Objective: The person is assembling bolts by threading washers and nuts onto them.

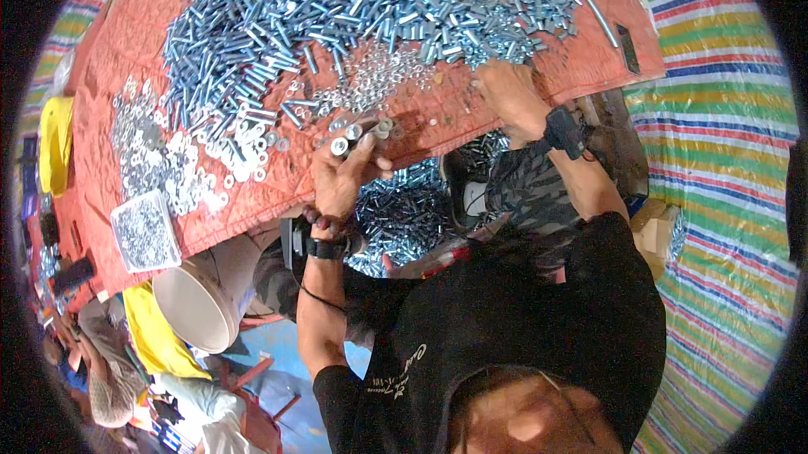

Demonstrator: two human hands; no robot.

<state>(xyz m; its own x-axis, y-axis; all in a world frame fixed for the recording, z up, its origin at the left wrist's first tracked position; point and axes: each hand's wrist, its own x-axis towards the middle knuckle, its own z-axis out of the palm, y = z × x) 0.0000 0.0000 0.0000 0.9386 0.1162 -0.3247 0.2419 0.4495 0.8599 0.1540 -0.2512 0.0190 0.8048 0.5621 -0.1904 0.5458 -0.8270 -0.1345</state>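
Observation:
My left hand [343,175] is closed around several short metal bolts [353,132] with round washers on their ends, just above the table's near edge. To the right, my right hand [509,94] reaches to the lower edge of a big heap of shiny metal sleeves and rods [404,4]. Its fingers are curled in, and whatever lies between them is hidden. Small nuts [383,75] are scattered between the two hands. Left of my left hand lie loose flat washers [244,151], with smaller rings [143,147] spread farther left.
A red cloth [286,180] covers the table. A white square tub [146,231] of small parts stands at its left corner. Below are a white bucket [198,307] and a heap of metal parts [404,214] between my legs. Another person [114,370] sits at the lower left.

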